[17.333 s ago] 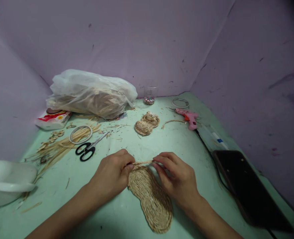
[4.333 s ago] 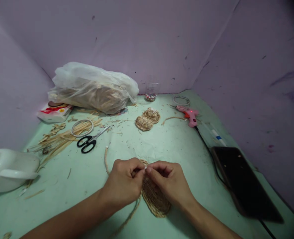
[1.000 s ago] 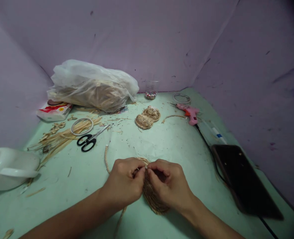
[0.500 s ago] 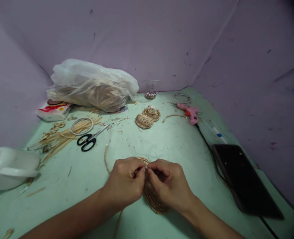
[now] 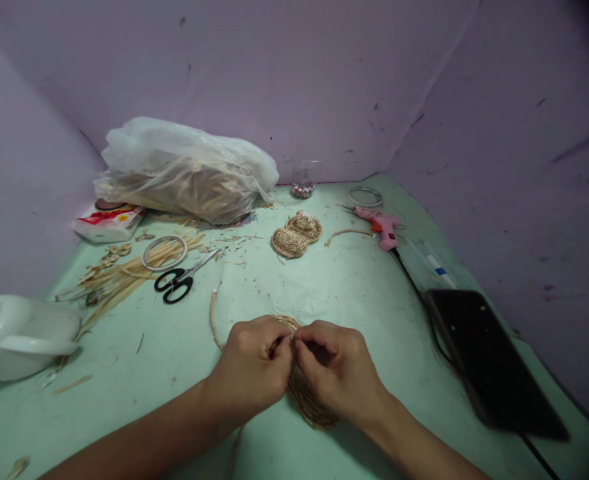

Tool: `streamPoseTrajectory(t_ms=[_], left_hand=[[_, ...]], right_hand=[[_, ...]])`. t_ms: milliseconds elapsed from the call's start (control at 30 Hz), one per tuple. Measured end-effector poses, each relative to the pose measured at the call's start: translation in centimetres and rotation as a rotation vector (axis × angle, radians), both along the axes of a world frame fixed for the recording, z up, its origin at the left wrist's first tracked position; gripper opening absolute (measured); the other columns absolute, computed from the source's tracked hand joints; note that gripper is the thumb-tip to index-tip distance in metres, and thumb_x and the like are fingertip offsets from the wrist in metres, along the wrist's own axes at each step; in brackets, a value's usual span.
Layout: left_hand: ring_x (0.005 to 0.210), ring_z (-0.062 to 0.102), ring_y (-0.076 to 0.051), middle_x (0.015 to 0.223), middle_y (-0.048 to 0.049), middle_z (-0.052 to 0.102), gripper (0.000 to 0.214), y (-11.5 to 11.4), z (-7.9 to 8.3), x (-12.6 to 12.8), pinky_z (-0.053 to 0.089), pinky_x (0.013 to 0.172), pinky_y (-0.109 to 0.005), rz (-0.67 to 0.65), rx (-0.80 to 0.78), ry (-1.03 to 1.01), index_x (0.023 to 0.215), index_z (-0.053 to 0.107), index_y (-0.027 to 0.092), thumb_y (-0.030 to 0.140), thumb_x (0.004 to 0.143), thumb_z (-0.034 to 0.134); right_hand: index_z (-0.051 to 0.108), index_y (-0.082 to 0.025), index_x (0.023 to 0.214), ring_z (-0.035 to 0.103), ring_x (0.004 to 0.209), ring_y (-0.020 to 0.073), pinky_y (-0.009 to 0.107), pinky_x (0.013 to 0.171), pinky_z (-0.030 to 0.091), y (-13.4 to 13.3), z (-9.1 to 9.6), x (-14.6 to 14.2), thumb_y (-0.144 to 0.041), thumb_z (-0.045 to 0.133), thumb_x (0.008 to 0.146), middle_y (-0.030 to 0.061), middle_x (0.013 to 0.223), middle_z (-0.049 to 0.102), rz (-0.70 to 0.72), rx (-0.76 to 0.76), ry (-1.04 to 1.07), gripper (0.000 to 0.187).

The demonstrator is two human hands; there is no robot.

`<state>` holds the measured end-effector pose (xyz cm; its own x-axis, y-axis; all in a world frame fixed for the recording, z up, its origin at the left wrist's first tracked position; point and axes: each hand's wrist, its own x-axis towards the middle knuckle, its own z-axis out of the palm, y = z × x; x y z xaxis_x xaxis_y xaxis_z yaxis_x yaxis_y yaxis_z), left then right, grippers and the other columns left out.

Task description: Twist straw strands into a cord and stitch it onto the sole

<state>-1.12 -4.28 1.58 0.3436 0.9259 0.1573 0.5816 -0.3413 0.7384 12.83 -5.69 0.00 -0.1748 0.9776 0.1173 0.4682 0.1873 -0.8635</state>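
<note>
My left hand [image 5: 257, 363] and my right hand [image 5: 339, 363] meet thumb to thumb over a coiled piece of braided straw cord [image 5: 307, 400] on the table. Both are closed in a pinch. A tiny whitish bit shows between the fingertips, too small to name. The hands cover much of the coil; its ringed lower edge and a strip at the top stay visible. A loose length of cord [image 5: 213, 320] with a white-wrapped end emerges left of my left hand, and another stretch runs below my left wrist. Farther back lies a coiled braided piece [image 5: 297, 237] with white beads.
Scissors [image 5: 177, 283], a tape ring [image 5: 164, 253] and straw strips [image 5: 119, 280] lie left, near a white jug [image 5: 24, 340]. A stuffed plastic bag [image 5: 189, 173] and a bead cup [image 5: 304, 180] stand behind. Right are a pink glue gun [image 5: 382, 223] and a phone-like dark slab [image 5: 494, 363].
Both hands stay in nearly the same place over the coil. The whitish bit between the fingertips shows less than before.
</note>
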Motion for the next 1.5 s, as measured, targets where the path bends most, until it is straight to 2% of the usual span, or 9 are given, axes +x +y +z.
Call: streamPoseTrajectory(t_ms=[267, 733, 800, 933, 1067, 1167, 1300, 1400, 1500], left_hand=[[0.057, 0.056, -0.010, 0.063, -0.0017, 0.063, 0.020, 0.0, 0.3, 0.0, 0.042, 0.055, -0.020, -0.012, -0.044, -0.028, 0.067, 0.064, 0.014, 0.009, 0.071, 0.045], [0.060, 0.055, -0.011, 0.064, -0.0023, 0.062, 0.019, -0.3, 0.0, -0.1, 0.043, 0.059, -0.021, -0.034, 0.080, -0.057, 0.070, 0.062, 0.014, 0.010, 0.073, 0.044], [0.058, 0.054, -0.011, 0.064, -0.0026, 0.062, 0.018, -0.2, 0.0, 0.0, 0.042, 0.056, -0.021, 0.006, -0.026, -0.092, 0.070, 0.062, 0.014, 0.013, 0.073, 0.045], [0.044, 0.046, -0.008, 0.051, 0.0004, 0.056, 0.015, 0.6, -0.1, 0.1, 0.036, 0.044, -0.019, 0.110, -0.471, -0.283, 0.068, 0.061, 0.012, 0.022, 0.070, 0.050], [0.034, 0.035, -0.006, 0.036, 0.0045, 0.045, 0.021, 1.3, -0.2, -0.1, 0.027, 0.037, -0.017, 0.082, -0.742, -0.465, 0.075, 0.062, 0.010, 0.025, 0.071, 0.048], [0.034, 0.034, -0.005, 0.037, 0.0035, 0.046, 0.025, 1.5, -0.2, -0.2, 0.024, 0.037, -0.017, 0.077, -0.791, -0.488, 0.078, 0.063, 0.010, 0.029, 0.071, 0.050], [0.035, 0.028, -0.004, 0.036, 0.0058, 0.039, 0.034, 1.5, 0.1, 0.1, 0.019, 0.038, -0.018, 0.113, -0.795, -0.520, 0.066, 0.061, 0.010, 0.043, 0.065, 0.059], [0.036, 0.026, -0.003, 0.038, 0.0062, 0.039, 0.033, 1.6, 0.3, 0.3, 0.017, 0.038, -0.018, 0.133, -0.803, -0.573, 0.057, 0.056, 0.011, 0.043, 0.059, 0.064], [0.034, 0.025, -0.002, 0.039, 0.0063, 0.040, 0.032, 1.6, 0.2, 0.2, 0.014, 0.036, -0.018, 0.136, -0.846, -0.606, 0.057, 0.055, 0.011, 0.042, 0.060, 0.064]], right_hand=[[0.064, -0.015, 0.070, 0.054, 0.055, 0.0113, 0.023, 0.052, 0.042, 0.0, 0.1, 0.1, -0.016, 0.048, 0.073, 0.0024, 0.062, 0.062, -0.013, -0.010, -0.001, 0.016], [0.062, -0.014, 0.065, 0.052, 0.051, 0.0108, 0.021, 0.048, 0.041, 0.1, 0.1, 0.0, -0.019, 0.050, 0.071, 0.0021, 0.057, 0.061, -0.084, -0.076, 0.031, 0.015], [0.062, -0.014, 0.064, 0.051, 0.051, 0.0107, 0.021, 0.048, 0.040, 0.2, 0.2, -0.1, -0.018, 0.049, 0.071, 0.0018, 0.057, 0.060, -0.092, -0.077, 0.046, 0.014], [0.061, -0.014, 0.061, 0.048, 0.048, 0.0099, 0.020, 0.045, 0.038, 0.3, 0.5, -0.2, -0.019, 0.049, 0.070, 0.0010, 0.053, 0.057, -0.092, -0.122, 0.107, 0.015], [0.059, -0.013, 0.058, 0.045, 0.046, 0.0091, 0.019, 0.043, 0.036, 0.7, 0.7, -0.1, -0.021, 0.050, 0.069, 0.0000, 0.050, 0.053, -0.135, -0.226, 0.195, 0.016], [0.058, -0.012, 0.057, 0.044, 0.045, 0.0087, 0.019, 0.043, 0.035, 0.9, 0.7, 0.0, -0.023, 0.050, 0.069, -0.0003, 0.049, 0.052, -0.153, -0.288, 0.247, 0.017], [0.058, -0.012, 0.057, 0.043, 0.046, 0.0086, 0.019, 0.043, 0.034, 1.0, 0.7, 0.0, -0.026, 0.051, 0.069, -0.0003, 0.048, 0.051, -0.128, -0.288, 0.247, 0.020], [0.059, -0.012, 0.056, 0.045, 0.046, 0.0092, 0.019, 0.043, 0.035, 1.1, 0.7, -0.1, -0.023, 0.050, 0.068, 0.0003, 0.049, 0.053, -0.115, -0.263, 0.228, 0.019], [0.060, -0.013, 0.057, 0.049, 0.048, 0.0104, 0.019, 0.045, 0.037, 1.1, 0.7, -0.1, -0.021, 0.049, 0.070, 0.0016, 0.051, 0.057, -0.110, -0.227, 0.198, 0.019]])
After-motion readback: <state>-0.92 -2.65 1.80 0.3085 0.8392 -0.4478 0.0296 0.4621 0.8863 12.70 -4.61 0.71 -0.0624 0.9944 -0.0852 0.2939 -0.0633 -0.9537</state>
